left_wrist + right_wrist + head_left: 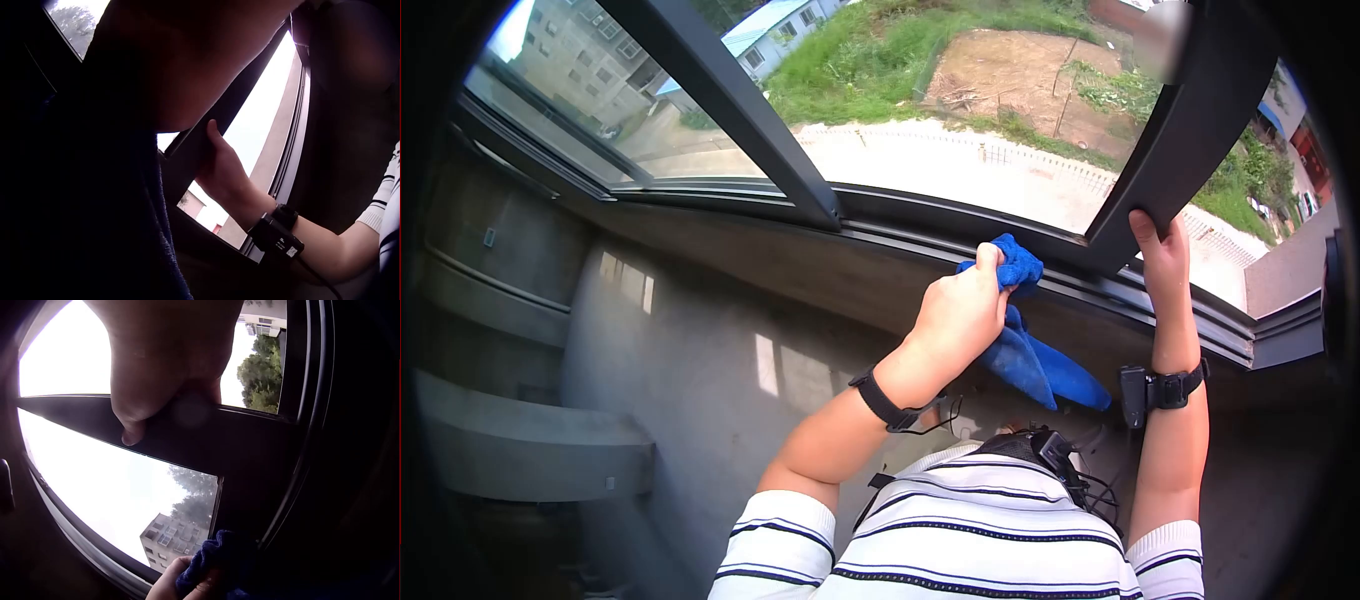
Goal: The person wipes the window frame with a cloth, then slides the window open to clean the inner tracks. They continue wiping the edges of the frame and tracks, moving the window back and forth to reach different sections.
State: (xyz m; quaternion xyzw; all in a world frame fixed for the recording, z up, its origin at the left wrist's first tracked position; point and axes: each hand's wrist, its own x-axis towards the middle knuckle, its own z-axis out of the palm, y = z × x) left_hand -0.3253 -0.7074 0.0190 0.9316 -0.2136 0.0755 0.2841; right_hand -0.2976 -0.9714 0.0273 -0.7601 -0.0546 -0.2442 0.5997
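Note:
In the head view my left hand (956, 308) grips a blue cloth (1018, 262) at the window's lower track (900, 240). A bunched end shows beyond the fingers, and the rest hangs below the hand in loose folds. My right hand (1166, 262) holds the upright dark frame of the sliding window (1152, 180), low down near its bottom corner. In the right wrist view the thumb of that hand lies on the frame's face, while its other fingers are hidden behind the edge. Dark blue fabric and the left forearm cover much of the left wrist view.
Another dark window upright (730, 110) stands to the left. Below the sill runs a grey wall (730, 250) down to a concrete floor (690, 370) with sunlit patches. Through the glass show grass, a bare plot and buildings. Black wrist cameras (1152, 390) with cables are strapped on.

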